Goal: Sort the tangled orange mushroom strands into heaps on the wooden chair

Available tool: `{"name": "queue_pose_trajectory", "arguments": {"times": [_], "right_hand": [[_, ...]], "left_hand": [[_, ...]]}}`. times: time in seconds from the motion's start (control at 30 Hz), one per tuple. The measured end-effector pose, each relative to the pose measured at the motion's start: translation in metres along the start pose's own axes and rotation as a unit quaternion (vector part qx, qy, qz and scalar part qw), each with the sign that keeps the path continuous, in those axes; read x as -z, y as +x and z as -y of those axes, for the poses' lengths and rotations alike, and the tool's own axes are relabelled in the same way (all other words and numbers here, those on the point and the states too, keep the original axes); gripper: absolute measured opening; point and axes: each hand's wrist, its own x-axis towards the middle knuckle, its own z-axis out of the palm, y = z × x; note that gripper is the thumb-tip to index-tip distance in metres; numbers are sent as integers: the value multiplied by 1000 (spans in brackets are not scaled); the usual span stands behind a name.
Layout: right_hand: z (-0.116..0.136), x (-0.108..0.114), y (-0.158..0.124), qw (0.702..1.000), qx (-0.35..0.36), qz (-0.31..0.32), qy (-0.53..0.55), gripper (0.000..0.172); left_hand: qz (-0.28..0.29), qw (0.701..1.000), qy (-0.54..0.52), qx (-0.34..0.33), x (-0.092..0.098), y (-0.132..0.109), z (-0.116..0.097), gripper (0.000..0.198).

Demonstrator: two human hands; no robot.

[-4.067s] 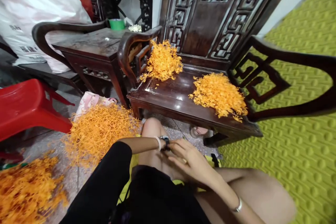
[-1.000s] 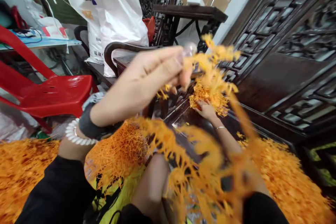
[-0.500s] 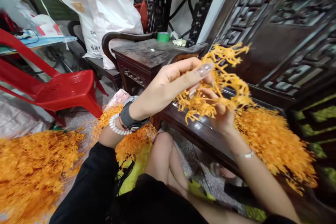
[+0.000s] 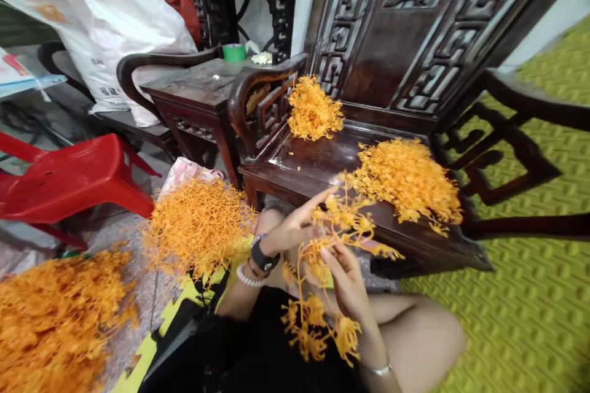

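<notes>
My left hand [image 4: 295,230] and my right hand [image 4: 346,279] hold a tangle of orange artificial flower sprigs [image 4: 322,282] above my lap, just in front of the dark carved wooden chair [image 4: 322,166]. The left hand's fingers pinch the top of the sprig bunch; the right hand's fingers curl round its middle, and strands hang down over my thigh. Two piles of the same orange flowers lie on the chair seat: a smaller one [image 4: 314,108] at the back left and a larger one [image 4: 408,178] at the right front.
A big heap of orange sprigs [image 4: 196,224] lies on the floor to my left, another heap [image 4: 50,313] at the lower left. A red plastic chair [image 4: 69,178], a dark side table [image 4: 198,83] with a green tape roll [image 4: 233,52], a white sack [image 4: 106,18] and a green embossed mat [image 4: 520,295] surround me.
Both hands have come down from chest height to just above my lap, still holding the sprigs. The view has swung right, back onto the chair seat.
</notes>
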Motion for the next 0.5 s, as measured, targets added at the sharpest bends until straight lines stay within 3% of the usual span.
{"name": "queue_pose_trajectory", "arguments": {"times": [0.07, 0.13, 0.2, 0.27, 0.4, 0.5], "right_hand": [[-13, 12, -9, 999, -43, -16, 13, 37], [-26, 26, -18, 995, -94, -15, 11, 43], [-38, 38, -28, 992, -127, -3, -6, 48], [-48, 48, -37, 991, -128, -4, -31, 49], [-62, 60, -50, 991, -122, -43, -25, 45], [-62, 65, -51, 983, -152, 1, 100, 62]], "left_hand": [[-26, 997, -12, 71, -4, -13, 30, 99], [-97, 987, 13, 124, -7, -26, 55, 83], [-159, 974, 47, 157, -9, -38, 72, 63], [-169, 969, 62, 169, -9, -50, 80, 54], [-106, 975, 82, 176, -4, -66, 75, 45], [19, 970, 144, 193, 6, -68, 64, 33]]}}
